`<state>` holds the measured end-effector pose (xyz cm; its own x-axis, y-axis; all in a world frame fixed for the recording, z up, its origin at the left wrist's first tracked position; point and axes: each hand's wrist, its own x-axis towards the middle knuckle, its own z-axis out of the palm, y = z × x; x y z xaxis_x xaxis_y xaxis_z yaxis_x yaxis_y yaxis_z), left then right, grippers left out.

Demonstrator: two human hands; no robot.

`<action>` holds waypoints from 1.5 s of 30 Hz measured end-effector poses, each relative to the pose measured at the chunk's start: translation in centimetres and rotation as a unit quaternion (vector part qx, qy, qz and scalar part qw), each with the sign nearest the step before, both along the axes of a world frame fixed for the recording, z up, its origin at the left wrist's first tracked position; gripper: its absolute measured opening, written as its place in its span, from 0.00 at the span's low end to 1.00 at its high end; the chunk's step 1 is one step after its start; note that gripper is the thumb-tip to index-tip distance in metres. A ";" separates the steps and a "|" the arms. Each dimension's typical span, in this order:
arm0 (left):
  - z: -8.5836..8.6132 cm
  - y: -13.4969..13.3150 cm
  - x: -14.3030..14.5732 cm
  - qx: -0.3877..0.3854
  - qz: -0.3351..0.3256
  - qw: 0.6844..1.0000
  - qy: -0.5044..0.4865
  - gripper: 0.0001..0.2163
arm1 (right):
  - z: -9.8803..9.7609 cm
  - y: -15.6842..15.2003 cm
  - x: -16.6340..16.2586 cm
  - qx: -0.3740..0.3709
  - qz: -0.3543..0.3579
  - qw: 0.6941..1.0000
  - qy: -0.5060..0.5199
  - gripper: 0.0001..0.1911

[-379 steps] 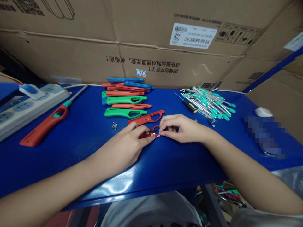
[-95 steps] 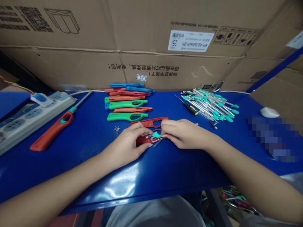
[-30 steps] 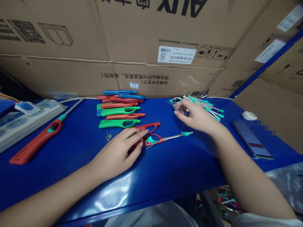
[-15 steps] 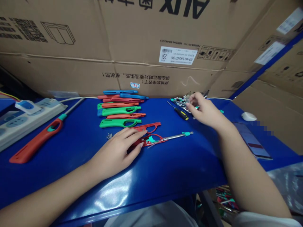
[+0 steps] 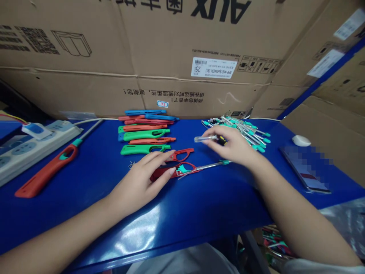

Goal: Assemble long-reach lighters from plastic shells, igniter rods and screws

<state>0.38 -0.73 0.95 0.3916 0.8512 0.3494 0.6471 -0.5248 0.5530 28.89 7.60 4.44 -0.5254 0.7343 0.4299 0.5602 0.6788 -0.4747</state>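
Nearest you, your left hand [image 5: 137,180] lies on the blue table [image 5: 199,205] with its fingers stretched out and unclenched. The fingertips press on the near end of a red shell [image 5: 162,173] without closing round it. This shell sits in the middle of the table, with a teal trigger [image 5: 181,168] in its loop and a metal rod [image 5: 209,165] running out of it to the right. Just left of your fingertips lies a small cluster of screws [image 5: 131,164]. A second red shell [image 5: 182,154] lies just behind the first, touching your left index finger. Further right, your right hand [image 5: 235,148] is just beyond the rod's far end, and its thumb and fingers pinch a clear tube [image 5: 203,139] that points left above the table. A yellow-and-black screwdriver [image 5: 221,140] shows partly under those fingers. At far left a finished lighter [image 5: 47,173] lies slantwise, with a power strip [image 5: 25,142] behind it. Beyond your left hand are rows of green, orange and blue shells [image 5: 145,131]. A pile of teal-tipped rods [image 5: 248,127] lies behind your right hand, and a phone [image 5: 305,169] lies far right. Cardboard boxes [image 5: 171,57] wall off the back.
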 end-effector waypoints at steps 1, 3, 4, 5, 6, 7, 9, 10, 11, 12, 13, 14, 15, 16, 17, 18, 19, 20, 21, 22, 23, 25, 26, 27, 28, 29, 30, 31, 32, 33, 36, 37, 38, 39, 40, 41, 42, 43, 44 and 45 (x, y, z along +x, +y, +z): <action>0.0 0.0 0.1 0.000 0.005 1.000 -0.016 0.22 | -0.4 -0.8 -1.4 -0.006 0.035 0.999 0.025 0.06; 0.1 0.0 0.2 -0.001 -0.004 0.999 -0.043 0.23 | -1.3 -2.4 -3.7 -0.032 0.096 0.993 0.068 0.05; 0.1 0.0 0.3 -0.006 -0.015 0.998 -0.055 0.22 | -1.6 -3.1 -4.5 -0.043 0.112 0.989 0.083 0.05; 0.2 0.1 0.3 -0.019 -0.029 0.997 -0.065 0.18 | -1.9 -3.6 -5.1 -0.050 0.116 0.987 0.098 0.06; 0.3 0.1 0.4 -0.039 -0.039 0.996 -0.074 0.14 | -2.1 -4.0 -5.4 -0.055 0.119 0.985 0.108 0.05; 0.4 0.0 0.4 -0.061 -0.039 0.994 -0.087 0.11 | -2.1 -4.2 -5.5 -0.062 0.120 0.984 0.116 0.05; 0.6 -0.1 0.4 -0.100 -0.022 0.988 -0.112 0.10 | -2.0 -4.1 -5.3 -0.081 0.123 0.980 0.130 0.06; 0.6 -0.2 0.5 -0.118 -0.010 0.985 -0.124 0.10 | -1.9 -4.0 -5.1 -0.090 0.125 0.978 0.137 0.06; 0.7 -0.2 0.5 -0.136 -0.002 0.982 -0.133 0.11 | -1.8 -3.8 -4.9 -0.098 0.127 0.977 0.143 0.06; 0.7 -0.3 0.5 -0.154 0.003 0.978 -0.140 0.11 | -1.8 -3.7 -4.7 -0.103 0.128 0.975 0.148 0.06; 0.8 -0.4 0.6 -0.173 0.003 0.974 -0.147 0.11 | -1.7 -3.6 -4.7 -0.107 0.128 0.974 0.154 0.06; 0.9 -0.5 0.6 -0.192 -0.003 0.969 -0.158 0.12 | -1.8 -3.6 -4.7 -0.112 0.130 0.972 0.159 0.05; 1.0 -0.5 0.7 -0.212 -0.013 0.962 -0.171 0.12 | -1.8 -3.7 -4.8 -0.118 0.135 0.970 0.162 0.05; 1.1 -0.5 0.8 -0.233 -0.028 0.954 -0.187 0.12 | -1.9 -3.9 -4.9 -0.126 0.145 0.967 0.165 0.06; 1.3 -0.5 0.9 -0.254 -0.042 0.944 -0.204 0.12 | -2.0 -4.0 -5.0 -0.132 0.157 0.964 0.168 0.06; 1.5 -0.4 1.0 -0.274 -0.055 0.935 -0.220 0.13 | -2.0 -4.1 -5.1 -0.138 0.169 0.961 0.171 0.06; 1.8 -0.4 1.1 -0.290 -0.065 0.926 -0.232 0.14 | -2.0 -4.2 -5.2 -0.142 0.178 0.958 0.174 0.06; 2.0 -0.3 1.1 -0.305 -0.073 0.919 -0.239 0.14 | -2.0 -4.3 -5.3 -0.145 0.186 0.955 0.179 0.05; 2.2 -0.3 1.1 -0.318 -0.080 0.913 -0.243 0.15 | -2.0 -4.3 -5.3 -0.150 0.194 0.951 0.186 0.05; 2.4 -0.3 1.1 -0.330 -0.087 0.907 -0.245 0.15 | -2.0 -4.2 -5.2 -0.160 0.206 0.946 0.192 0.05; 2.6 -0.2 1.2 -0.343 -0.097 0.902 -0.243 0.16 | -1.9 -4.1 -5.1 -0.173 0.220 0.939 0.197 0.05; 2.8 -0.3 1.2 -0.369 -0.118 0.892 -0.234 0.19 | -1.9 -3.9 -4.9 -0.202 0.246 0.926 0.203 0.05; 2.8 -0.3 1.1 -0.380 -0.126 0.887 -0.229 0.20 | -1.8 -3.8 -4.8 -0.215 0.252 0.922 0.199 0.06; 2.8 -0.3 1.1 -0.387 -0.132 0.884 -0.226 0.21 | -1.8 -3.8 -4.7 -0.225 0.249 0.922 0.192 0.08; 2.8 -0.3 1.0 -0.388 -0.133 0.883 -0.227 0.21 | -1.7 -3.7 -4.7 -0.229 0.241 0.925 0.183 0.12; 2.8 -0.2 1.0 -0.383 -0.127 0.885 -0.233 0.21 | -1.6 -3.7 -4.6 -0.228 0.224 0.932 0.170 0.15; 2.7 -0.1 0.9 -0.371 -0.113 0.889 -0.243 0.20 | -1.5 -3.7 -4.5 -0.220 0.205 0.942 0.152 0.19; 2.6 0.0 0.8 -0.355 -0.093 0.895 -0.253 0.19 | -1.5 -3.7 -4.5 -0.206 0.183 0.952 0.131 0.21; 2.6 0.2 0.6 -0.338 -0.069 0.902 -0.260 0.18 | -1.4 -3.8 -4.4 -0.188 0.163 0.963 0.105 0.22; 2.5 0.4 0.5 -0.322 -0.044 0.909 -0.263 0.18 | -1.4 -3.8 -4.4 -0.168 0.146 0.972 0.075 0.19; 2.1 0.8 0.2 -0.297 0.000 0.924 -0.241 0.16 | -1.6 -3.9 -4.3 -0.114 0.144 0.982 -0.046 0.11; 1.9 0.9 0.2 -0.296 0.003 0.927 -0.232 0.16 | -1.8 -4.0 -4.3 -0.099 0.151 0.980 -0.085 0.09; 1.7 1.0 0.2 -0.296 0.006 0.928 -0.224 0.16 | -2.0 -3.9 -4.4 -0.086 0.159 0.977 -0.112 0.07; 1.5 1.0 0.2 -0.297 0.007 0.929 -0.219 0.16 | -2.3 -3.9 -4.4 -0.079 0.162 0.976 -0.122 0.06; 1.2 1.0 0.2 -0.299 0.008 0.930 -0.215 0.16 | -2.6 -3.8 -4.5 -0.080 0.163 0.977 -0.113 0.04; 0.9 1.0 0.2 -0.301 0.009 0.930 -0.211 0.15 | -2.9 -3.7 -4.6 -0.090 0.159 0.979 -0.086 0.03; 0.7 1.0 0.2 -0.303 0.010 0.930 -0.208 0.15 | -3.1 -3.5 -4.6 -0.109 0.151 0.981 -0.049 0.02; 0.5 0.9 0.2 -0.305 0.012 0.930 -0.205 0.15 | -3.4 -3.3 -4.7 -0.142 0.138 0.980 -0.007 0.03; 0.4 0.9 0.2 -0.307 0.014 0.930 -0.202 0.15 | -3.5 -3.2 -4.8 -0.191 0.120 0.974 0.032 0.05; 0.3 0.9 0.1 -0.307 0.016 0.931 -0.200 0.15 | -3.6 -3.0 -4.8 -0.253 0.099 0.960 0.065 0.07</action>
